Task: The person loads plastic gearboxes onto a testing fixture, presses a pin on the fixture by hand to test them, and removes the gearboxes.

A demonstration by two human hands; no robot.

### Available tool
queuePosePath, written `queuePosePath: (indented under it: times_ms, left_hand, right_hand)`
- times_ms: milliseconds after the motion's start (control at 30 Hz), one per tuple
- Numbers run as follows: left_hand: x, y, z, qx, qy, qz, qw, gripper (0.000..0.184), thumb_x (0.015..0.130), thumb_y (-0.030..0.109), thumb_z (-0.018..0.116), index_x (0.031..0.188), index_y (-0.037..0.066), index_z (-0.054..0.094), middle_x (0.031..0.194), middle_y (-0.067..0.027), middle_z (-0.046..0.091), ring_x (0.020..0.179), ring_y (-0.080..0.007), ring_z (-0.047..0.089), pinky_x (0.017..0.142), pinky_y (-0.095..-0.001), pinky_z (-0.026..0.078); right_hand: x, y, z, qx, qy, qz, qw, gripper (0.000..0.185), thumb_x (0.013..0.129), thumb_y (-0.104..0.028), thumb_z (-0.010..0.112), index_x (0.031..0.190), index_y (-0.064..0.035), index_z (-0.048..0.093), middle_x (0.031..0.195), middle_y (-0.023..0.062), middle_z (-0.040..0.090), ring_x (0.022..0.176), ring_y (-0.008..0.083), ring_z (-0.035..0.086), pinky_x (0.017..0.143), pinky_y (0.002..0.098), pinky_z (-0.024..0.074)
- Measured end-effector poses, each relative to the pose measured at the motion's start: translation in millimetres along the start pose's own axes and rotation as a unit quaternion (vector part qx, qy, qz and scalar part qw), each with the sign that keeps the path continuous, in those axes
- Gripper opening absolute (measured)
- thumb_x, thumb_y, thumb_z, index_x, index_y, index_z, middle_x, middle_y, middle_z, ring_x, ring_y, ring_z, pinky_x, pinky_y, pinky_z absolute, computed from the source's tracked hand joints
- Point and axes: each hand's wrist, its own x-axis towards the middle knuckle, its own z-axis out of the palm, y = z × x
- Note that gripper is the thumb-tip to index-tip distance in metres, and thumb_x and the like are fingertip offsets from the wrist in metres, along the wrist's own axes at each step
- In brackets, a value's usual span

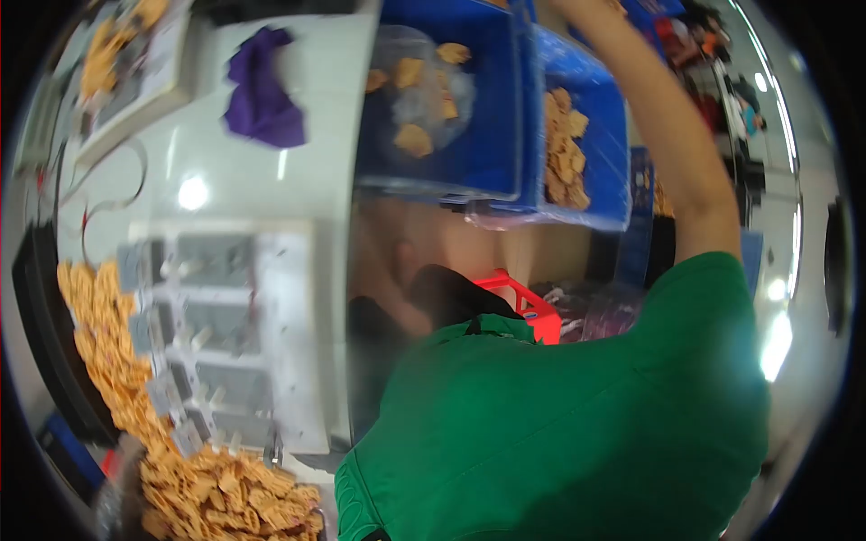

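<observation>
My right arm (pixel 672 117), bare below a green sleeve, reaches up past the blue bins. It leaves the picture at the top edge, so the hand is cut off. My left hand does not show. Nearest to the right forearm is a plastic-lined blue bin (pixel 609 171) holding a heap of tan, flat pieces (pixel 566 149). Beside it stands a larger blue bin (pixel 496 144) with a clear bag and several loose tan pieces (pixel 414 141) inside. What these pieces are, I cannot tell.
A white table (pixel 320 126) on the left bears a purple cloth (pixel 262 90), a board with grey fixtures (pixel 302 361) and piles of yellow-tan pieces (pixel 234 496). A red plastic stool or crate (pixel 541 316) stands below. Other people (pixel 695 36) are far off at upper right.
</observation>
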Motion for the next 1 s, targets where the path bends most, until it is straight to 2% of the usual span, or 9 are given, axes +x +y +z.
queuePosePath:
  times_ms: [133,300,367,400,467,500,600,767,1000]
  left_hand:
    - [26.1,33.1,9.2,-0.061,-0.058,-0.003,0.996,0.039,0.096,0.037,0.054,0.126,0.012,0.056,0.119,-0.0097,0.058,0.107,-0.0265,0.054,0.090,-0.0398,0.044]
    - [57.1,86.2,17.8,-0.127,-0.139,-0.037,0.982,0.039,0.096,0.037,0.054,0.126,0.011,0.056,0.116,-0.0076,0.059,0.102,-0.0234,0.055,0.087,-0.0369,0.044]
    - [76.1,109.8,32.4,-0.157,-0.179,-0.047,0.970,0.039,0.096,0.037,0.054,0.125,0.011,0.056,0.114,-0.0068,0.059,0.100,-0.0221,0.055,0.085,-0.0358,0.045]
    - [87.6,122.2,42.6,-0.173,-0.198,-0.050,0.963,0.039,0.096,0.037,0.054,0.125,0.011,0.056,0.113,-0.0064,0.059,0.099,-0.0215,0.055,0.084,-0.0352,0.045]
    - [117.7,157.1,73.5,-0.210,-0.248,-0.048,0.944,0.039,0.096,0.036,0.054,0.125,0.010,0.056,0.112,-0.0056,0.059,0.097,-0.0203,0.055,0.083,-0.0341,0.045]
    - [131.7,180.4,95.8,-0.230,-0.284,-0.043,0.930,0.039,0.096,0.036,0.054,0.125,0.010,0.056,0.111,-0.0052,0.059,0.096,-0.0196,0.055,0.082,-0.0336,0.045]
    - [156.5,315.5,136.8,-0.227,-0.408,-0.015,0.884,0.036,0.097,0.033,0.054,0.122,0.007,0.057,0.099,-0.0004,0.054,0.080,-0.0103,0.045,0.069,-0.0264,0.039]
    - [144.2,457.9,195.3,-0.274,-0.532,0.081,0.797,0.030,0.096,0.022,0.057,0.120,0.003,0.057,0.091,0.0001,0.053,0.077,-0.0086,0.046,0.065,-0.0244,0.041]
    - [103.1,599.5,245.8,-0.249,-0.648,0.328,0.641,0.027,0.097,0.018,0.055,0.118,0.002,0.060,0.108,-0.0054,0.060,0.093,-0.0145,0.055,0.081,-0.0285,0.046]
  right_hand:
    - [-219.3,95.6,-66.1,-0.021,0.083,0.218,0.972,0.044,0.101,-0.038,0.050,0.128,-0.0038,0.056,0.101,0.0077,0.062,0.093,0.0164,0.059,0.084,0.0304,0.0455]
    - [-627.9,152.5,-54.6,-0.020,0.082,0.642,0.762,0.035,0.095,-0.037,0.055,0.100,-0.0037,0.063,0.085,0.0144,0.067,0.079,0.0264,0.065,0.069,0.0400,0.0489]
    - [-741.9,121.6,-45.6,-0.029,-0.142,0.659,0.738,0.028,0.089,-0.031,0.058,0.098,-0.0057,0.067,0.089,0.0169,0.069,0.079,0.0289,0.066,0.069,0.0425,0.0493]
    - [-739.6,108.2,-44.5,-0.006,-0.320,0.688,0.651,0.024,0.086,-0.029,0.061,0.090,-0.0065,0.070,0.082,0.0155,0.068,0.079,0.0285,0.065,0.069,0.0436,0.0495]
    - [-723.1,79.8,-40.8,0.109,-0.291,0.621,0.719,0.024,0.084,-0.030,0.069,0.091,-0.0069,0.071,0.083,0.0086,0.069,0.066,0.0165,0.064,0.056,0.0313,0.0509]
    - [-734.2,81.4,-16.7,0.140,-0.178,0.744,0.628,0.026,0.085,-0.031,0.066,0.093,-0.0066,0.071,0.081,0.0084,0.068,0.069,0.0159,0.065,0.059,0.0321,0.0513]
    - [-695.6,85.1,8.5,0.011,-0.109,0.553,0.826,0.035,0.091,-0.037,0.059,0.111,-0.0083,0.065,0.098,0.0131,0.069,0.091,0.0273,0.066,0.081,0.0387,0.0524]
    - [-598.5,41.6,-39.7,0.169,0.126,0.603,0.769,0.042,0.094,-0.042,0.058,0.120,-0.0089,0.061,0.102,0.0141,0.068,0.097,0.0268,0.065,0.086,0.0385,0.0505]
    - [-720.4,-50.3,7.1,-0.044,0.164,0.729,0.663,0.039,0.091,-0.040,0.062,0.113,-0.0087,0.066,0.102,0.0147,0.069,0.097,0.0291,0.067,0.085,0.0396,0.0521]
